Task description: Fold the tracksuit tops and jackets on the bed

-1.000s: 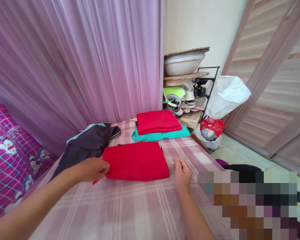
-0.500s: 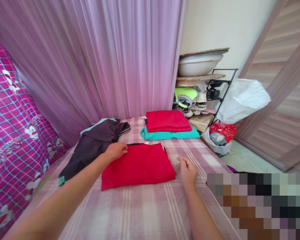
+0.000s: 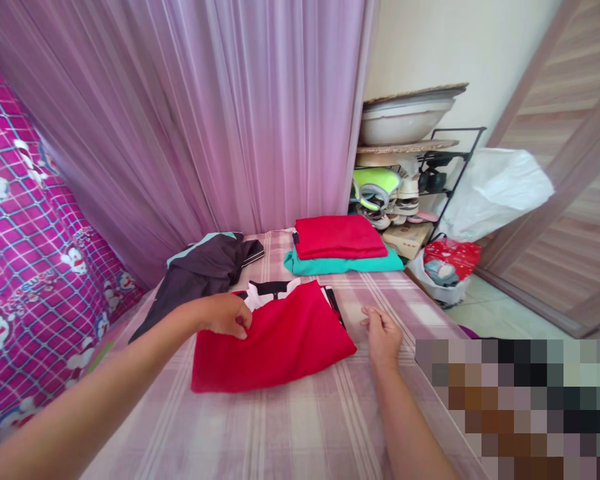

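A folded red shirt [image 3: 280, 340] lies on the bed in front of me, its white and black collar part showing along the far edge. My left hand [image 3: 229, 315] pinches the upper left of its top layer, fingers closed on the cloth. To the right of the shirt, my right hand [image 3: 383, 331] rests just above the bedsheet, fingers curled together with nothing visible in them. Beyond the left hand spreads a dark garment [image 3: 200, 270] with teal trim. Farther back, a folded red garment [image 3: 337, 237] is stacked on a folded teal garment [image 3: 350, 263].
A plaid sheet [image 3: 275, 440] covers the bed. Purple curtains [image 3: 260, 120] hang behind it, with a pink patterned cloth [image 3: 35, 267] at left. A rack with shoes [image 3: 405, 190] and basins [image 3: 405, 120] stands back right, near a white plastic bag [image 3: 500, 187] and wooden doors [image 3: 545, 167].
My left hand has drawn the red shirt's top layer toward me, uncovering the white and black collar part. My right hand has stayed beside the shirt; the view has shifted slightly.
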Available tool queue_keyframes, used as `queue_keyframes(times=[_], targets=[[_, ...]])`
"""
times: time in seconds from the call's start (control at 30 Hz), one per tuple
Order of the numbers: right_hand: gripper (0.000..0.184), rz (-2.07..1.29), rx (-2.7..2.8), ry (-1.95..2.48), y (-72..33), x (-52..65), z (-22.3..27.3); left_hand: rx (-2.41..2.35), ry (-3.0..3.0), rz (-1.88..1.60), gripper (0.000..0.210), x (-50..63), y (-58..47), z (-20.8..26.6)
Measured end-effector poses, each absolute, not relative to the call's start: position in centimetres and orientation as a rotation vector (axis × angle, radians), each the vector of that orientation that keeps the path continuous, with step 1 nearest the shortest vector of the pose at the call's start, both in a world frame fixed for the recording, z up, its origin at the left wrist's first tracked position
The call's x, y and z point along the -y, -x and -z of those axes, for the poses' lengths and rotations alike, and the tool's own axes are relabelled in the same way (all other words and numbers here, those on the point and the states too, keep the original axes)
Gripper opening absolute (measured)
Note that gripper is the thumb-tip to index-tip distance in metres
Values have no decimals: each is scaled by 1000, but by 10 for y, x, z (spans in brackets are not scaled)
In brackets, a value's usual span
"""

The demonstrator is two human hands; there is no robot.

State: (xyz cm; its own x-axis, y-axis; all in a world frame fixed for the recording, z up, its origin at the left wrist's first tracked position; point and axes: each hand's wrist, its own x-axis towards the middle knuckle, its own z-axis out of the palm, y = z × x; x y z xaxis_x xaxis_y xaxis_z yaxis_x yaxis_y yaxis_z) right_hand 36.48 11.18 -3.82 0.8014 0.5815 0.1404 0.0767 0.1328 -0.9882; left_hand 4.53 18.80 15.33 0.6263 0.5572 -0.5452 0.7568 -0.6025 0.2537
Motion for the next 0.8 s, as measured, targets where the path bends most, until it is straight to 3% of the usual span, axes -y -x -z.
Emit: queue_keyframes(times=[0.1,0.2,0.33,0.57,0.67,0.8], targets=[[48,-404,584,1426,-364,-111,37,-868,-2038,770,28,-194,-46,-174],[49,-414,594,1440,-362,-110,33,-1126,-2193,641,40,-228,-56,-171],[48,-421,592,1432,-361,-109,30,-1562,-2601,415,39,-274,-81,-133],[44,-446,547,1407,-360,-109,29,-1558,-2545,559,53,-289,-108,-70],[44,-446,569,1417,-360,-109,28,-1502,-2510,616,43,-286,-107,-75],[41,-457,527,1412,-360,-109,27,-1374,-2440,599,37,-289,-93,-121]])
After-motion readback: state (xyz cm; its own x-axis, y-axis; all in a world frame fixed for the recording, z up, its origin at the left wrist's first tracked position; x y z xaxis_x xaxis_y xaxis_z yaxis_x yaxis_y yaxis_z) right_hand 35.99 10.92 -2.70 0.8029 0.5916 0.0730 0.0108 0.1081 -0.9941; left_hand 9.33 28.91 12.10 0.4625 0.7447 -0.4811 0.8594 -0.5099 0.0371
